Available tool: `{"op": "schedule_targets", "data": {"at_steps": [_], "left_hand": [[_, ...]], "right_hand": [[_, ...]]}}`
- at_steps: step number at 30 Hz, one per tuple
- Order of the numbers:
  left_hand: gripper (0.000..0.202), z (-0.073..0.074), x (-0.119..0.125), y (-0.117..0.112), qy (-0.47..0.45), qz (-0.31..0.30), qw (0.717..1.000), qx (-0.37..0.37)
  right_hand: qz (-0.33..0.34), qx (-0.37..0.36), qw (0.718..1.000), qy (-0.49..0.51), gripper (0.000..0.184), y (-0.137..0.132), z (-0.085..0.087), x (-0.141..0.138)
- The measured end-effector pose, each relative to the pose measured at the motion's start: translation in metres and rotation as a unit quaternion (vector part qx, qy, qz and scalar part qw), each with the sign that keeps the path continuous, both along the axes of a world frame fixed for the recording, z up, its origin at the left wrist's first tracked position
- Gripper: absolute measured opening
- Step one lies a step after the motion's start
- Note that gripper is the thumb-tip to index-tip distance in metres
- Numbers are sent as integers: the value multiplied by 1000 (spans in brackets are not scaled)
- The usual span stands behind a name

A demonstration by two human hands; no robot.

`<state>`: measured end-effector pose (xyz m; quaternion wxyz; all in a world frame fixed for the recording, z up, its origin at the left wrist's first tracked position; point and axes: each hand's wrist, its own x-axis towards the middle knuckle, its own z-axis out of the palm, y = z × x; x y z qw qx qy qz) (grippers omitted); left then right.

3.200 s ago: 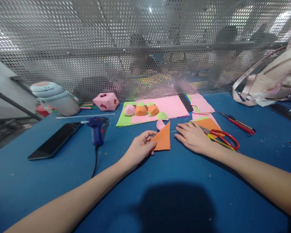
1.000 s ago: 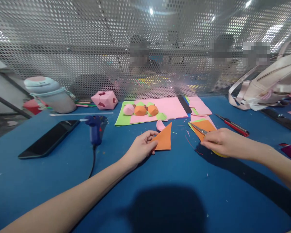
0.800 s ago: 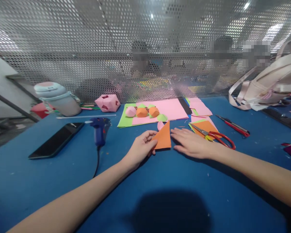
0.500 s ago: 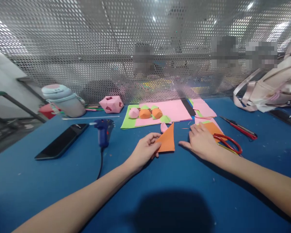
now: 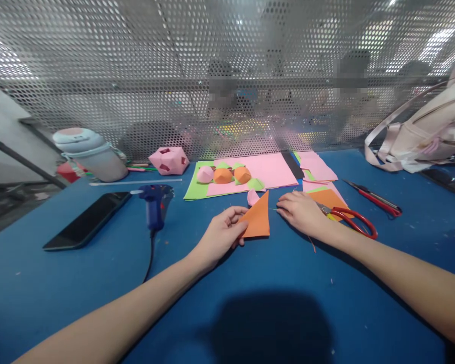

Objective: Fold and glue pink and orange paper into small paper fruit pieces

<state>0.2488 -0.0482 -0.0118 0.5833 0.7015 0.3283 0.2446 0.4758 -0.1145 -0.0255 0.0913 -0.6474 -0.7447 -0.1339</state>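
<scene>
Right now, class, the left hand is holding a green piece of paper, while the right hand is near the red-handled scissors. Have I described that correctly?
Not quite: the piece of paper in the left hand is orange, not green, as the head view shows. The rest stands: the right hand is near the red-handled scissors.

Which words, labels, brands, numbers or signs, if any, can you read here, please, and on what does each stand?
None: no text can be read anywhere in view.
Glue gun, bottle and utility knife: any markings are too small or blurred to read.
Phone: dark screen, no legible text.
Orange paper in the left hand: no writing on the visible face.
</scene>
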Motion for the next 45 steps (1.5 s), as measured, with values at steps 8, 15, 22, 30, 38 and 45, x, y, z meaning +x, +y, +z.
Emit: {"op": "schedule_targets", "data": {"at_steps": [8,15,22,30,38,45], "left_hand": [[27,-2,0,0,-7,0,1000,-3],[27,-3,-1,0,-11,-5,1000,-5],[27,-4,-2,1,-6,-8,1000,7],[25,-2,-1,0,-4,-11,1000,12],[26,-2,-2,0,-4,-14,1000,8],[30,2,-4,-7,-8,-48,999,0]], "right_hand": [[38,-57,994,-82,18,0,23,8],[102,-65,993,-3,37,-21,33,-5],[-30,-35,999,13,74,-19,9,-11],[-52,-13,998,13,74,-10,-1,-6],[14,23,981,190,46,-17,9,-8],[55,-137,699,700,28,-24,14,-39]]}}
